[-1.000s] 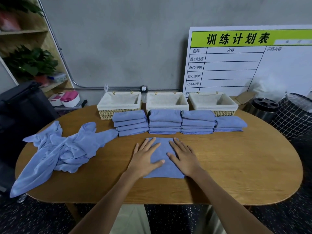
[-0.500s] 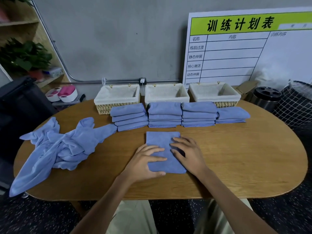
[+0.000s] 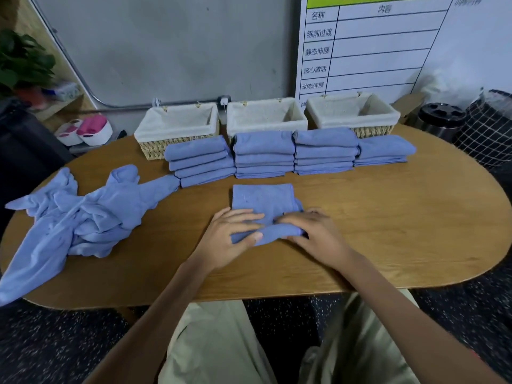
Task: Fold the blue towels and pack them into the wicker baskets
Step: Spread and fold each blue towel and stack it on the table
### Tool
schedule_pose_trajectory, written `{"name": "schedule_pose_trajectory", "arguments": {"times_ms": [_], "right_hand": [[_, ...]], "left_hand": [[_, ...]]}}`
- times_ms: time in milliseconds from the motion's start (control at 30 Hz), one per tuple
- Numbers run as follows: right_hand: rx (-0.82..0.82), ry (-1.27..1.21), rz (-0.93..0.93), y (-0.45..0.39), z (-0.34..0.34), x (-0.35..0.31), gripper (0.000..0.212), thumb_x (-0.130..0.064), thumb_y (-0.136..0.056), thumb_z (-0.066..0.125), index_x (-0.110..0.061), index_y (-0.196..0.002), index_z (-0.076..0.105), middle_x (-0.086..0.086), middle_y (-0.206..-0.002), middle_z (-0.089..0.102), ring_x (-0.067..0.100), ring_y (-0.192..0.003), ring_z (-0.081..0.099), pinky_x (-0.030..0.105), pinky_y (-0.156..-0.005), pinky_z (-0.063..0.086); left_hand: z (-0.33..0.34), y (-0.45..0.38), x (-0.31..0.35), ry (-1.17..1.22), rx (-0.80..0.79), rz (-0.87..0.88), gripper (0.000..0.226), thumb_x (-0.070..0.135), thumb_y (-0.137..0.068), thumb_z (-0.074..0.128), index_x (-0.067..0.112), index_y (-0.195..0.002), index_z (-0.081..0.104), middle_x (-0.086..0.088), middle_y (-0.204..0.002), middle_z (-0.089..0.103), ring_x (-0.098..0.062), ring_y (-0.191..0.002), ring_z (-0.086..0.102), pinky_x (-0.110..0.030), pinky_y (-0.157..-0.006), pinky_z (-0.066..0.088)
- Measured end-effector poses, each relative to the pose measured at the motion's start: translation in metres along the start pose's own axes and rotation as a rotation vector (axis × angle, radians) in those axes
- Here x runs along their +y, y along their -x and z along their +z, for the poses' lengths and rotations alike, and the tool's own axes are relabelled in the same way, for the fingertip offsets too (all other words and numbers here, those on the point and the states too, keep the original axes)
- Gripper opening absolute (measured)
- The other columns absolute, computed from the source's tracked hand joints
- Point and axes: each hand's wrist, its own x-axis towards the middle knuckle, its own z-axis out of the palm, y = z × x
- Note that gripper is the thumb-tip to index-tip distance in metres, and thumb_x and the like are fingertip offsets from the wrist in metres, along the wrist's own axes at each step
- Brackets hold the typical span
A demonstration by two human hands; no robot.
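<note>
Near the centre of the frame, a partly folded blue towel (image 3: 263, 202) lies on the wooden surface (image 3: 388, 217). Its near edge is rolled up off the wood into a thick fold. The left hand (image 3: 230, 242) grips the left end of that fold, thumb tucked under the cloth and fingers (image 3: 249, 217) curled over the top. The right hand (image 3: 315, 234) grips the right end the same way, its fingers (image 3: 291, 218) bent over the fold and meeting the left hand's fingertips in the middle.

Above the towel in the frame stands a row of four stacks of folded towels (image 3: 264, 153), set edge to edge; the rightmost stack is the lowest. Just behind them, in the upper middle of the frame, three lined wicker baskets (image 3: 177, 126) stand side by side against the wall, with no towels visible in them.

At the left of the frame a heap of unfolded blue towels (image 3: 83, 214) sprawls across the surface, one end hanging over the near edge and one tip touching the leftmost stack. A white chart board (image 3: 388, 51) leans on the wall at upper right.
</note>
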Motion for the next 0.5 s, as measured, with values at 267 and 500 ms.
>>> {"name": "schedule_pose_trajectory", "arguments": {"times_ms": [267, 500], "right_hand": [[0.076, -0.156, 0.276, -0.020, -0.005, 0.002, 0.033, -0.054, -0.090, 0.056, -0.026, -0.103, 0.068, -0.009, -0.076, 0.068, 0.011, -0.067, 0.062, 0.028, -0.077, 0.041], [0.177, -0.373, 0.523, -0.053, 0.002, 0.003, 0.031, -0.042, -0.092, 0.066, -0.015, -0.108, 0.066, -0.008, -0.088, 0.071, 0.003, -0.079, 0.065, 0.023, -0.067, 0.048]], "left_hand": [[-0.006, -0.003, 0.009, 0.215, 0.143, -0.169, 0.051, 0.049, -0.084, 0.074, 0.039, -0.130, 0.056, 0.026, -0.126, 0.061, 0.009, -0.119, 0.054, -0.010, -0.093, 0.041], [0.000, -0.028, 0.008, 0.370, 0.351, -0.358, 0.042, 0.041, -0.090, 0.071, 0.025, -0.127, 0.059, 0.014, -0.101, 0.070, 0.003, -0.083, 0.067, -0.015, -0.064, 0.050]]}}
